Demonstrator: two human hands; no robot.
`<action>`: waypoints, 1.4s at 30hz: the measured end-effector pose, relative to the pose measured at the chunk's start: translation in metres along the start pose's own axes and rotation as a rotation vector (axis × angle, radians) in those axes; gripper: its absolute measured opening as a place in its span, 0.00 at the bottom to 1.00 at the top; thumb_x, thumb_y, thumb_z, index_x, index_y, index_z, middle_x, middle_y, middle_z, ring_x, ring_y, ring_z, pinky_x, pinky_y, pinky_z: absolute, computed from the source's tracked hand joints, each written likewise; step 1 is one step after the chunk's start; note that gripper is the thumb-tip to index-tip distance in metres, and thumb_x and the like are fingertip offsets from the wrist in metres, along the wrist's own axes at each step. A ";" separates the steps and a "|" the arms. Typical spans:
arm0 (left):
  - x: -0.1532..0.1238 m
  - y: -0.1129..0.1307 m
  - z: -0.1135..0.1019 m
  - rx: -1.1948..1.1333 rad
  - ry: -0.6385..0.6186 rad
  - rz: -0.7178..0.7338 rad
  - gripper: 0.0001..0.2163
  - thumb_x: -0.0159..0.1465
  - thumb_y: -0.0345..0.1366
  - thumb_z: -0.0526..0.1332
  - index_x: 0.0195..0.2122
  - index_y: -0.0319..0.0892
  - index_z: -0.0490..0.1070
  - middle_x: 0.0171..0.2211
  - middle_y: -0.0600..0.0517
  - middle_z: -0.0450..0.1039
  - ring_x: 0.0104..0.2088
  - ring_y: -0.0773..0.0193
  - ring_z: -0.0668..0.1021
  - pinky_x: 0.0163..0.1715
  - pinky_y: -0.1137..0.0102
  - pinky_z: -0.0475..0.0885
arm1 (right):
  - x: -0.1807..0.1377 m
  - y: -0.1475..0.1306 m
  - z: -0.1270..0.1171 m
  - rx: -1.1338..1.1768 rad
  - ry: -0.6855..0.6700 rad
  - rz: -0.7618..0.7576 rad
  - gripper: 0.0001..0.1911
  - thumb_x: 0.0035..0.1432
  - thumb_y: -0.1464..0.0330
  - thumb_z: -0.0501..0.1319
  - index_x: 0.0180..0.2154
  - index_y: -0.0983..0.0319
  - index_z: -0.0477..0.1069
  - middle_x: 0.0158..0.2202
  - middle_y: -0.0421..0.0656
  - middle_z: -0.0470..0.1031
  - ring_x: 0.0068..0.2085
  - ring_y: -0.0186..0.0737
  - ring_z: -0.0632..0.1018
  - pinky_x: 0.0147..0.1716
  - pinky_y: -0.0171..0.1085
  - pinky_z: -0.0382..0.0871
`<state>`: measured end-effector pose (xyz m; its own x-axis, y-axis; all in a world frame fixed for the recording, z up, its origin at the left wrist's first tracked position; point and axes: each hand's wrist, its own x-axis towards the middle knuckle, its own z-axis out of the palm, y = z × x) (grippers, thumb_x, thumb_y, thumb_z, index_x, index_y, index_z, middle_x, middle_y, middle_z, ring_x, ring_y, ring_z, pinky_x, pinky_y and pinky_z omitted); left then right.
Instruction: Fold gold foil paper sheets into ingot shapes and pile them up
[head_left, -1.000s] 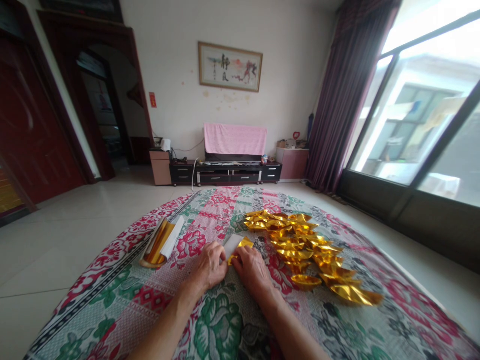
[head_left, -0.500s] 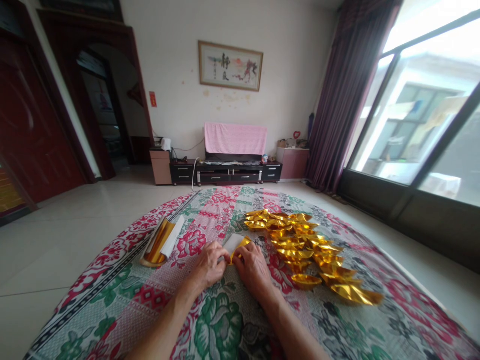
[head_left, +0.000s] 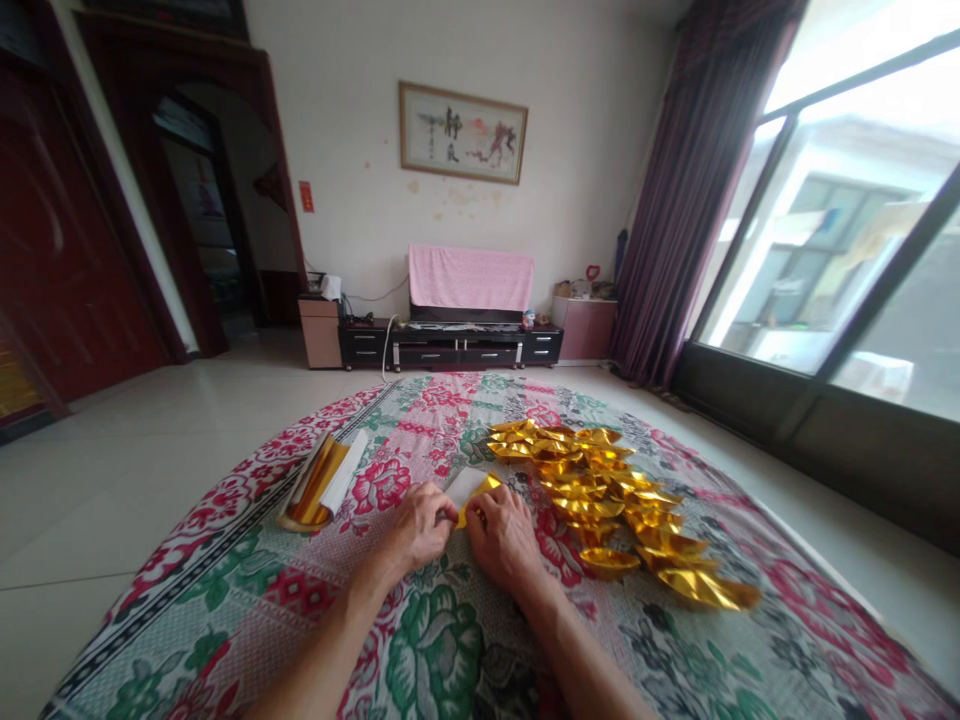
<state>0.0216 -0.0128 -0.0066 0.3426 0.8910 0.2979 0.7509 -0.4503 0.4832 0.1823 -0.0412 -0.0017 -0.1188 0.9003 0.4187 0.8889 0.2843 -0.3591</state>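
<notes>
A sheet of gold foil paper, white on its back and partly folded over to the gold side, lies on the cloth in front of me. My left hand pinches its near left edge, fingers curled in. On its near right edge, my right hand has its fingers bent down and closed on the paper. The fingertips hide part of the folded edge. To the right lie several folded gold paper ingots, boat-shaped and shiny. A loosely curled stack of gold foil sheets rests to the left.
A flowered tablecloth covers the round table. Beyond it stands a low black TV cabinet, with a pink towel draped over the screen. A purple curtain hangs beside the large window at right.
Both hands stay on the folded paper and have barely moved. The view has shifted very slightly; the ingots and the stack lie as before.
</notes>
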 end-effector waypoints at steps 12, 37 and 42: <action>-0.002 0.002 -0.004 -0.004 -0.015 -0.001 0.08 0.55 0.27 0.56 0.31 0.44 0.72 0.34 0.53 0.68 0.41 0.64 0.69 0.44 0.70 0.63 | 0.005 0.004 -0.002 0.082 -0.060 0.027 0.06 0.54 0.66 0.57 0.33 0.56 0.72 0.36 0.41 0.68 0.39 0.39 0.67 0.38 0.36 0.55; -0.005 0.005 -0.018 0.150 0.065 0.088 0.13 0.55 0.24 0.52 0.30 0.45 0.75 0.33 0.51 0.67 0.39 0.63 0.68 0.43 0.68 0.63 | 0.003 0.001 -0.014 -0.057 0.029 -0.094 0.12 0.60 0.69 0.49 0.32 0.59 0.70 0.37 0.43 0.70 0.44 0.40 0.67 0.47 0.41 0.52; -0.004 0.008 -0.018 0.202 0.105 0.039 0.12 0.54 0.25 0.54 0.31 0.44 0.75 0.32 0.50 0.67 0.39 0.62 0.67 0.42 0.69 0.63 | 0.003 -0.003 -0.017 -0.143 0.027 -0.066 0.12 0.59 0.69 0.49 0.29 0.60 0.70 0.34 0.44 0.70 0.40 0.40 0.68 0.50 0.46 0.46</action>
<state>0.0159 -0.0213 0.0105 0.3212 0.8573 0.4024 0.8396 -0.4543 0.2977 0.1863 -0.0448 0.0147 -0.1686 0.8717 0.4602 0.9337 0.2909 -0.2089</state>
